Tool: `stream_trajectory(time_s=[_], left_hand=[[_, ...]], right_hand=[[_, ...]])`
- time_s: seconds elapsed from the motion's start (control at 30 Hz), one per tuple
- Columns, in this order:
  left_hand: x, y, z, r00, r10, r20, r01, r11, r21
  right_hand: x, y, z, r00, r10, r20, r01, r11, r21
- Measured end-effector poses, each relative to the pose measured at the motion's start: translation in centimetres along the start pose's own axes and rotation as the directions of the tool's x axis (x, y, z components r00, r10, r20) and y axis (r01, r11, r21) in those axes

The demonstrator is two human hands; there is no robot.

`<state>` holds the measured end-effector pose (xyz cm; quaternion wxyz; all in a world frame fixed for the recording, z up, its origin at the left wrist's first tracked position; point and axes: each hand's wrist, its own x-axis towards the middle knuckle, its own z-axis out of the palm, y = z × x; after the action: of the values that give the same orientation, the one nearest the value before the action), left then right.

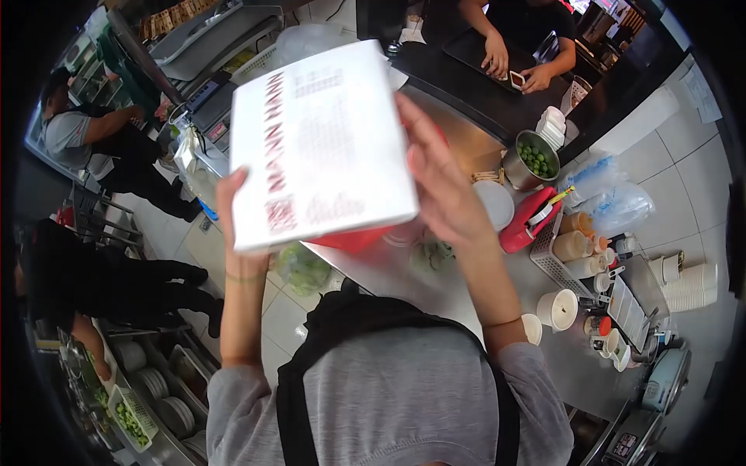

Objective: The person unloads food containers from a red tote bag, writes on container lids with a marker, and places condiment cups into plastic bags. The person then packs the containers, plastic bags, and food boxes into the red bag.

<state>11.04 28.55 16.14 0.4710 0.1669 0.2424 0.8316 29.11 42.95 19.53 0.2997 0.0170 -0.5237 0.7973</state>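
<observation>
A white printed box (326, 147) with dark red lettering is held up in front of me, tilted, its flat face toward the camera. My left hand (232, 206) grips its left edge, thumb on the face and the other fingers hidden behind. Along the right edge, my right hand (443, 179) holds it with the fingers partly behind the box. Something red (353, 239) shows below the box; its kind is hidden. Under my arms are a bag of green leaves (303, 268) and a steel counter (373, 268).
On the right stand a steel pot of green limes (536, 158), a red holder (527, 221), a basket of sauce tubs (571, 247) and stacked white cups (690, 286). A person's hands (509, 71) work across the dark counter (443, 78). Two other people (109, 140) stand at left.
</observation>
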Motion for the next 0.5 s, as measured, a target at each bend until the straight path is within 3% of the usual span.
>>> stream_trajectory(time_s=[0.07, 0.1, 0.13, 0.17, 0.2, 0.23, 0.3, 0.33, 0.4, 0.43, 0.47, 0.5], left_hand=[[-2.6, 1.0, -1.9, 0.992, 0.102, 0.078, -0.098, 0.994, -0.050], [-4.2, 1.0, -1.7, 0.990, 0.140, 0.014, -0.138, 0.985, -0.099], [-5.1, 1.5, -1.5, 0.988, 0.121, 0.098, -0.108, 0.985, -0.136], [-5.8, 1.8, -1.7, 0.978, 0.109, 0.178, -0.078, 0.982, -0.173], [-6.3, 1.8, -2.3, 0.978, 0.111, 0.176, -0.079, 0.981, -0.176], [-6.8, 1.8, -3.1, 0.984, 0.071, 0.162, -0.038, 0.979, -0.199], [-6.6, 0.7, -2.9, 0.982, 0.084, 0.167, -0.052, 0.981, -0.185], [-6.3, 0.0, -3.4, 0.985, 0.059, 0.163, -0.024, 0.978, -0.208], [-5.4, -2.1, -5.1, 0.996, 0.001, 0.091, 0.019, 0.975, -0.220], [-4.9, -3.3, -5.8, 0.999, -0.039, 0.018, 0.041, 0.977, -0.209], [-4.2, -4.4, -6.2, 0.997, -0.070, 0.027, 0.074, 0.977, -0.198], [-3.5, -5.5, -6.3, 0.994, -0.104, 0.036, 0.109, 0.976, -0.187]], right_hand=[[-0.4, 0.6, 0.3, 0.994, 0.090, 0.055, -0.096, 0.990, 0.106], [-0.6, 0.8, 0.1, 0.987, 0.151, 0.056, -0.157, 0.977, 0.144], [-0.5, 1.6, -0.6, 0.987, 0.149, 0.056, -0.156, 0.978, 0.142], [-0.3, 3.0, -2.1, 0.991, 0.135, 0.003, -0.104, 0.775, -0.624], [-0.3, 4.7, -3.5, 0.996, 0.086, -0.022, -0.029, 0.080, -0.996], [-0.3, 6.7, -5.0, 0.996, 0.087, -0.022, -0.029, 0.081, -0.996], [0.1, 10.5, -7.9, 0.976, -0.148, 0.158, 0.074, -0.462, -0.884], [0.5, 11.0, -9.1, 0.975, -0.150, 0.166, 0.079, -0.465, -0.882], [1.4, 10.3, -11.8, 0.965, -0.254, 0.058, 0.001, -0.221, -0.975], [2.1, 8.8, -12.6, 0.927, -0.355, -0.121, -0.046, 0.212, -0.976], [2.7, 7.0, -12.4, 0.872, -0.367, -0.323, -0.039, 0.607, -0.794], [3.1, 4.5, -9.5, 0.753, -0.374, -0.541, 0.022, 0.836, -0.548]])
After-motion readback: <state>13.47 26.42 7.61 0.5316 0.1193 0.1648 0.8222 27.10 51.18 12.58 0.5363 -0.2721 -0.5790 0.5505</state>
